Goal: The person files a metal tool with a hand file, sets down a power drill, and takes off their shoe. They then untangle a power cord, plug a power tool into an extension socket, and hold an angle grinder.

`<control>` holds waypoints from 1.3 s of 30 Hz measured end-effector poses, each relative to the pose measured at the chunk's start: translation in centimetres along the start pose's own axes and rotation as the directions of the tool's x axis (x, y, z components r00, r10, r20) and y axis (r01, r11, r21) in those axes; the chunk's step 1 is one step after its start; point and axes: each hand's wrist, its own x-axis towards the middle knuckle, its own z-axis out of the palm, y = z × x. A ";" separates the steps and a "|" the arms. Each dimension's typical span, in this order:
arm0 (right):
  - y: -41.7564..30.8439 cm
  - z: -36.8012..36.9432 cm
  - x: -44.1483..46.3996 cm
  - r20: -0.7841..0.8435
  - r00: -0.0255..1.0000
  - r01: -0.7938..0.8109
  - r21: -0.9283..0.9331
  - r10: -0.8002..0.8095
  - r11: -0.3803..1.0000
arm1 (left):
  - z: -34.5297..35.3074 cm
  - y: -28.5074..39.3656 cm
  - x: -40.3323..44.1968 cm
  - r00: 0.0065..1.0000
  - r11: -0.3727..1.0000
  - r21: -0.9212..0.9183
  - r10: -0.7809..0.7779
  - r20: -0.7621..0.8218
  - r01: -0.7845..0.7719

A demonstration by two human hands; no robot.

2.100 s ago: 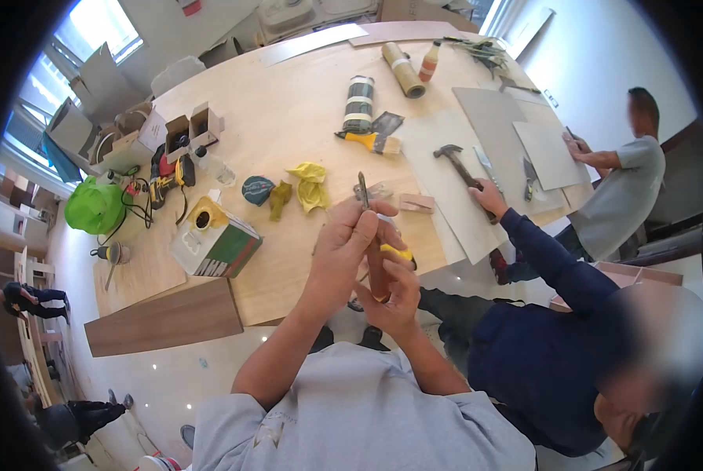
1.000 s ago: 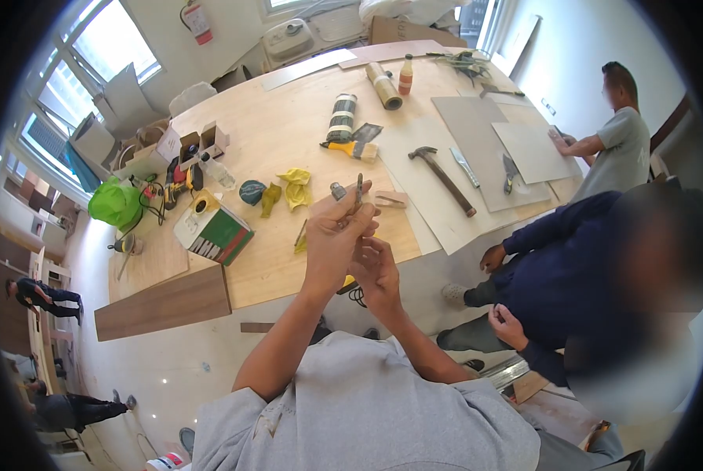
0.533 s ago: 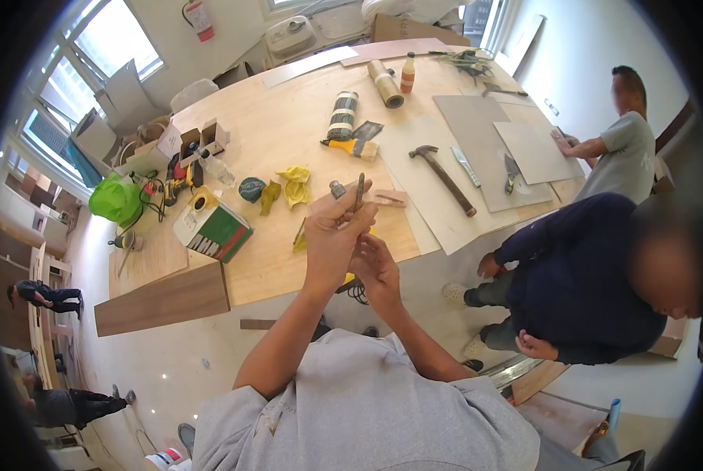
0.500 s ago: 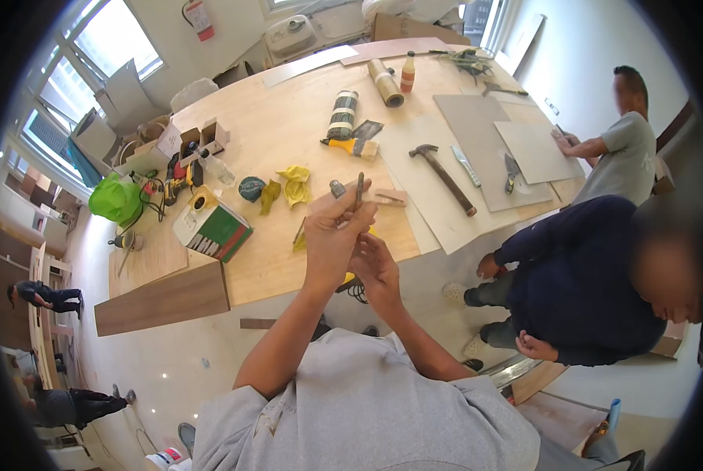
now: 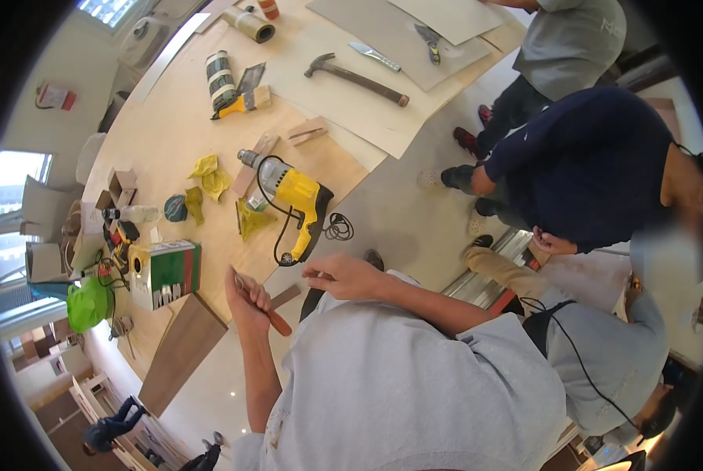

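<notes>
Plainly, our left hand is closed round the orange-handled tool, whose handle slants back toward our body (its tip is hard to make out). Our right hand, loosely spread with nothing visible in it, sits nearer the yellow drill, ahead at the table's edge, chuck pointing left.

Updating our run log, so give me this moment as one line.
left hand: grips orange-handled tool | right hand: open, nothing visible held | yellow drill: at table edge | hammer: on pale board
</notes>
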 end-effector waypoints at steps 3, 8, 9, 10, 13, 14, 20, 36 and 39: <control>1.2 -0.1 0.2 -0.022 0.999 -0.042 -0.024 0.041 0.999 | -2.6 -0.7 1.3 0.999 0.999 -0.012 -0.047 0.006 0.047; 0.3 0.5 3.0 -0.026 0.997 -0.071 -0.144 0.068 0.987 | -3.1 0.2 2.5 0.993 0.992 -0.059 -0.108 0.043 0.110; -0.2 0.3 4.0 -0.014 0.998 -0.070 -0.174 0.068 0.982 | -2.9 0.5 2.6 0.995 0.993 -0.056 -0.099 0.023 0.100; 0.0 1.1 4.5 -0.011 0.998 -0.063 -0.216 0.063 0.974 | -2.5 0.9 2.3 0.996 0.995 -0.050 -0.091 0.006 0.092; 0.7 1.3 7.7 -0.028 0.999 -0.023 -0.234 0.017 0.972 | -4.0 1.7 4.4 0.994 0.995 -0.030 -0.089 0.057 0.090; 0.0 0.1 9.0 -0.079 0.997 0.003 -0.270 -0.025 0.963 | -5.2 1.4 5.2 0.991 0.993 -0.015 -0.112 0.068 0.113; -3.5 2.2 11.4 -0.134 0.991 -0.050 -0.186 0.025 0.981 | -8.0 2.3 7.3 0.986 0.985 -0.039 -0.165 0.016 0.166; 2.3 -13.8 15.1 0.174 0.978 -0.116 -0.016 0.117 0.993 | 2.1 -5.3 2.5 0.984 0.916 -0.401 -0.090 -0.155 0.021; 3.5 -16.8 16.9 0.175 0.977 -0.124 -0.003 0.123 0.992 | 3.9 -7.1 -1.4 0.958 0.897 -0.443 -0.130 -0.256 0.004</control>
